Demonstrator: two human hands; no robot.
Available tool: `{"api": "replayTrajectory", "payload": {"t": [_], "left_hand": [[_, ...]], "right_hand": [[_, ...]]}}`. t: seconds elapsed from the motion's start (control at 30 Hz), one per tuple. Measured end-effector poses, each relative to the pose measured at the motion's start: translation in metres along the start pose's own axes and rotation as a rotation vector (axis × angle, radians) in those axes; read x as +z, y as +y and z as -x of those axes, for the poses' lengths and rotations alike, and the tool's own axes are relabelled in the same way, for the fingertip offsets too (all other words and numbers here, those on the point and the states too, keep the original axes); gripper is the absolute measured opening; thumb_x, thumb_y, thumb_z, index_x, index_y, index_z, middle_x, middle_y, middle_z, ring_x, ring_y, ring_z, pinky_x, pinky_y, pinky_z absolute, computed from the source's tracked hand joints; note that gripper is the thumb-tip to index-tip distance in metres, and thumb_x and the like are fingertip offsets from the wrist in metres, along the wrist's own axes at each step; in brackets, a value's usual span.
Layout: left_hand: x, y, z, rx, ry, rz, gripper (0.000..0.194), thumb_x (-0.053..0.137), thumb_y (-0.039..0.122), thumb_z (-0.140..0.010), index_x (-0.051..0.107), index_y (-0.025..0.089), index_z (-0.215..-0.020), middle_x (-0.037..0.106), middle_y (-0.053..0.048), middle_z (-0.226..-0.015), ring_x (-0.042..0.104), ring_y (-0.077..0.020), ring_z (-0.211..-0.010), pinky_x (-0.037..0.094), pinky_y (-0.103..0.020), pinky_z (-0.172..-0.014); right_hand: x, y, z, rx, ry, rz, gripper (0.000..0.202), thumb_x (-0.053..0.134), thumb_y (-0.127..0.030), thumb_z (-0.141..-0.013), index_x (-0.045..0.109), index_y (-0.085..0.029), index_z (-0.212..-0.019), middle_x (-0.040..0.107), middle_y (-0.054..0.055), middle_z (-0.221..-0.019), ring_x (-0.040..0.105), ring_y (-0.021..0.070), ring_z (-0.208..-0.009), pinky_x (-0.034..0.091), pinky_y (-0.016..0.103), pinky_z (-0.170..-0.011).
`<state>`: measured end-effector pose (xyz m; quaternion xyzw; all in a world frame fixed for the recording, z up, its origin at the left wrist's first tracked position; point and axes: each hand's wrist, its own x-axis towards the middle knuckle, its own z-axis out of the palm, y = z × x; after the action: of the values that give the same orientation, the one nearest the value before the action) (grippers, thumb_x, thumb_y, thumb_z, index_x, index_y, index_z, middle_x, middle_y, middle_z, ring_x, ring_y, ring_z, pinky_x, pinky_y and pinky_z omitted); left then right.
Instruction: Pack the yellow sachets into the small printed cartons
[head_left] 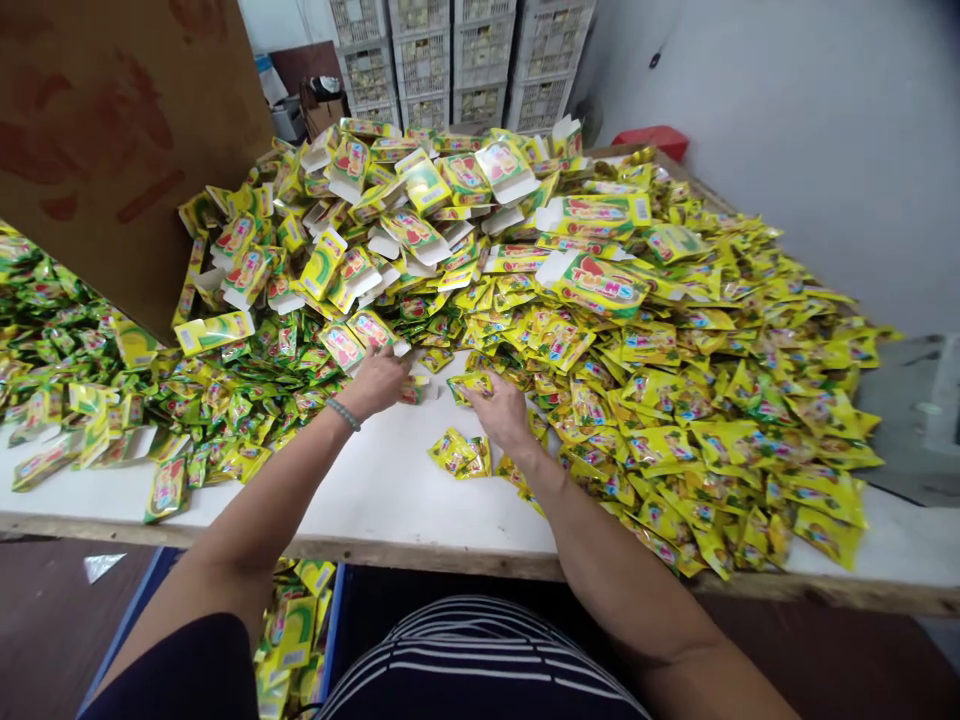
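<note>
My left hand [377,382], wearing a bead bracelet, has its fingers curled at the near edge of a small yellow-green candy box [371,328]; the fingertips are partly hidden. Another box [414,389] lies on the table by that hand. In my right hand [501,412] a small yellow candy packet [470,384] is pinched between thumb and fingers, above the white table [390,490]. Two or so loose packets [459,454] rest just in front of it. A big heap of yellow packets [675,400] reaches up to my right wrist.
Open-flapped boxes [427,185] are piled at the back. Green packets [285,350] spread leftward, below a large brown cardboard carton [127,130]. Under the table edge, a blue crate [335,630] holds filled-looking boxes. Stacked white crates [420,60] stand behind.
</note>
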<state>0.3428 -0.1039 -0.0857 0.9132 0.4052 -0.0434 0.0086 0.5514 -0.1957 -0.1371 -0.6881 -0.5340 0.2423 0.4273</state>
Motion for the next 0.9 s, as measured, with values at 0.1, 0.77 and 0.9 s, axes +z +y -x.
{"api": "replayTrajectory", "payload": {"t": [0.1,0.77,0.9], "left_hand": [[0.009,0.006,0.012,-0.112,0.048,0.184,0.019,0.072,0.033,-0.078,0.068,0.018,-0.090,0.069,-0.012,-0.080,0.063,-0.0307,-0.088,0.043,-0.039,-0.081],[0.048,0.069,0.055,-0.394,0.121,1.629,0.048,0.089,0.037,-0.059,0.070,0.015,-0.098,0.074,-0.002,-0.087,0.065,-0.0149,-0.072,0.051,-0.026,-0.069],[0.044,0.071,0.057,-0.367,0.104,1.670,0.049,0.089,0.034,-0.059,0.073,0.015,-0.102,0.075,-0.003,-0.091,0.066,-0.0158,-0.074,0.052,-0.027,-0.070]], "right_hand": [[0.000,-0.001,-0.001,0.014,-0.006,-0.095,0.036,0.069,-0.047,-0.076,0.070,-0.018,-0.097,0.069,0.006,-0.072,0.061,0.0224,-0.067,0.049,0.035,-0.070],[-0.003,-0.010,0.002,-0.138,-0.279,-0.109,0.016,0.067,-0.028,-0.081,0.067,-0.020,-0.096,0.068,0.002,-0.086,0.061,0.0175,-0.077,0.047,0.029,-0.073],[-0.001,-0.010,0.005,-0.186,-0.194,-0.121,0.024,0.070,-0.030,-0.080,0.066,-0.020,-0.102,0.068,0.004,-0.094,0.061,0.0180,-0.077,0.049,0.030,-0.071]]}}
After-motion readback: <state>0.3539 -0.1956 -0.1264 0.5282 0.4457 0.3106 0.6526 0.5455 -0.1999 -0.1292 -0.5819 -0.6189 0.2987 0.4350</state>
